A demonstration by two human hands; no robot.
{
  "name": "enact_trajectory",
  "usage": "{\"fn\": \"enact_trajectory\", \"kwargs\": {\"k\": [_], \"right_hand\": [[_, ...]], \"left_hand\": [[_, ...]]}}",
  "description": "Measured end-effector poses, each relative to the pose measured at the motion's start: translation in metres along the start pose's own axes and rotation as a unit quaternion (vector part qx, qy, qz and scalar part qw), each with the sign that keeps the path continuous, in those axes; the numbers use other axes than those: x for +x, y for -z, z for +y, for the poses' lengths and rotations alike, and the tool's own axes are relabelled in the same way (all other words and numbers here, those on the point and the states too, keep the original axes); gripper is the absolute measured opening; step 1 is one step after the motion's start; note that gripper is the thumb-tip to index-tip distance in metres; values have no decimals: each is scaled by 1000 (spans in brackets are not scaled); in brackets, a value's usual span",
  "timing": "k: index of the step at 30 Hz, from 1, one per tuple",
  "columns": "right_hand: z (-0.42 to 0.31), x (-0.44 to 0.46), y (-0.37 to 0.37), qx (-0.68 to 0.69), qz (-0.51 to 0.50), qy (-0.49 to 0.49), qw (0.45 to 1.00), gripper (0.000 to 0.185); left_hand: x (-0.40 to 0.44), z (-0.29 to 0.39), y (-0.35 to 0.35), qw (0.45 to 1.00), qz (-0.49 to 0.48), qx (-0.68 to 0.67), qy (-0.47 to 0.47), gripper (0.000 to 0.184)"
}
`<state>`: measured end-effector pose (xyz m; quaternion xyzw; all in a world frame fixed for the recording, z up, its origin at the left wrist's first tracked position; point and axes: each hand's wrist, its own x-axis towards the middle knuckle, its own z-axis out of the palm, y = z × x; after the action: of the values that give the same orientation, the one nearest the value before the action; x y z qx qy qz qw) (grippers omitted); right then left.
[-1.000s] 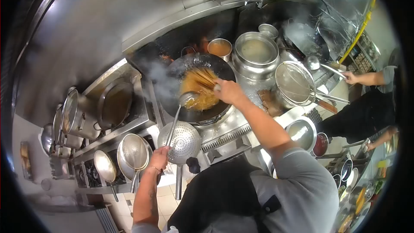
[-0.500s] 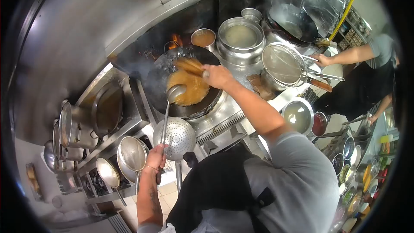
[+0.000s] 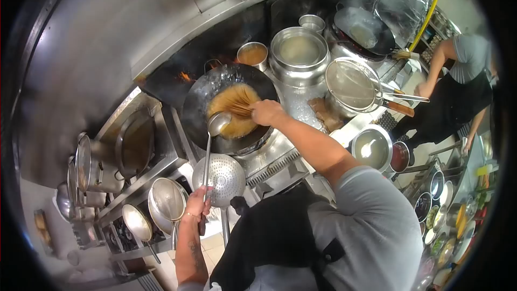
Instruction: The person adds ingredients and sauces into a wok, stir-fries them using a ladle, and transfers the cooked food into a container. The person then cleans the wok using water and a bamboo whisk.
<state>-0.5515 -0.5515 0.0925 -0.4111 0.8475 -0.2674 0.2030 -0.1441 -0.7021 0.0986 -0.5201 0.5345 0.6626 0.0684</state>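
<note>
A large dark wok point(image 3: 194, 110) holds bubbling brown liquid point(image 3: 219, 99). My right hand point(image 3: 266, 113) is closed round the end of a bamboo brush point(image 3: 239, 98), whose bristles are in the liquid. My left hand point(image 3: 197, 203) grips the long handle of a ladle point(image 3: 218, 123); the ladle's bowl rests over the near left part of the liquid. Beneath the ladle handle lies a perforated metal strainer point(image 3: 226, 178), just in front of the wok.
Right of the wok are a small pot of orange liquid point(image 3: 252, 55), a large steel pot point(image 3: 299, 48) and a mesh strainer point(image 3: 353, 85). Another wok point(image 3: 364, 29) steams behind. A co-worker point(image 3: 463, 81) stands at right. Tall pots point(image 3: 99, 164) stand at left.
The view has shifted, then steadied. My right hand has moved the brush down and across the liquid. The co-worker's hand has left the far wok's tools and drawn back to the right.
</note>
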Motion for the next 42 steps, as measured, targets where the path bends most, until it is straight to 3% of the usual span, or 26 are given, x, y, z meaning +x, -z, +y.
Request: {"fn": "enact_trajectory", "kwargs": {"k": [1, 3, 4, 5, 6, 7, 9, 11, 13, 14, 15, 19, 22, 24, 25, 27, 29, 30, 31, 32, 33, 35, 37, 39, 41, 42], "right_hand": [[10, 9, 2, -61, -13, -22, 998, 46], [3, -5, 3, -11, 68, 3, 998, 48], [-14, -19, 9, 63, 33, -16, 997, 49], [-23, -28, 8, 139, -4, -38, 990, 49], [-17, -18, -7, 53, -44, -21, 997, 52], [-4, -16, -18, 56, -46, -23, 997, 52], [-3, -13, -2, -13, -14, 0, 1000, 53], [0, -22, -7, 44, 16, -15, 999, 52], [9, -26, -19, 85, -47, -14, 995, 53], [17, -15, -19, -33, -38, -16, 999, 56], [14, -15, 0, -35, -27, -16, 999, 56], [-15, -48, 37, 151, 52, 27, 987, 56], [-4, -46, 38, -38, -39, 17, 998, 56], [-4, -59, 82, 59, 20, 40, 997, 56], [1, -53, 87, 92, 146, 156, 973, 55], [-56, -88, 153, 267, 178, 217, 922, 54], [-101, -115, 173, 354, 151, 187, 904, 55], [-88, -96, 138, 295, 130, 243, 915, 55], [-73, -80, 104, 234, 113, 296, 919, 56], [-81, -98, 99, 196, 1, 97, 976, 57], [-72, -106, 94, 200, 2, 93, 975, 57], [-32, -106, 103, 68, 31, 20, 997, 57], [-25, -118, 132, 129, 203, 189, 952, 58], [-69, -146, 191, 263, 303, 277, 873, 60], [-113, -181, 228, 418, 294, 254, 821, 59], [-114, -175, 221, 357, 333, 296, 821, 59]], "left_hand": [[1, 0, 1, 1000, 6, 2, -5, 42], [26, -16, 24, 1000, -5, 14, -3, 43], [50, -37, 34, 964, 82, 198, -160, 42], [59, -53, 38, 864, 162, 369, -302, 41], [31, -32, 17, 804, 236, 461, -293, 36], [13, -33, 9, 804, 235, 463, -290, 36], [3, -23, 1, 715, 357, 541, -262, 32], [15, -41, 12, 723, 360, 514, -287, 26], [31, -60, 23, 692, 404, 536, -265, 25], [30, -70, 28, 690, 401, 540, -268, 25], [34, -71, 29, 687, 430, 513, -282, 26], [45, -73, 39, 662, 514, 455, -301, 23], [47, -73, 55, 674, 501, 412, -353, 16], [59, -69, 68, 679, 503, 380, -376, 15], [67, -74, 77, 687, 492, 382, -374, 16], [67, -87, 88, 694, 484, 390, -363, 16], [74, -74, 79, 765, 429, 306, -370, 20], [69, -63, 62, 808, 390, 222, -383, 25], [69, -56, 50, 806, 387, 226, -387, 25], [66, -54, 41, 835, 360, 188, -372, 26], [63, -56, 38, 861, 334, 147, -353, 27], [123, -89, 72, 830, 350, 178, -395, 28], [98, -90, 53, 873, 302, 108, -368, 33], [95, -88, 45, 876, 294, 117, -363, 33], [116, -95, 46, 878, 276, 101, -377, 33], [115, -92, 41, 879, 273, 102, -377, 33]]}}
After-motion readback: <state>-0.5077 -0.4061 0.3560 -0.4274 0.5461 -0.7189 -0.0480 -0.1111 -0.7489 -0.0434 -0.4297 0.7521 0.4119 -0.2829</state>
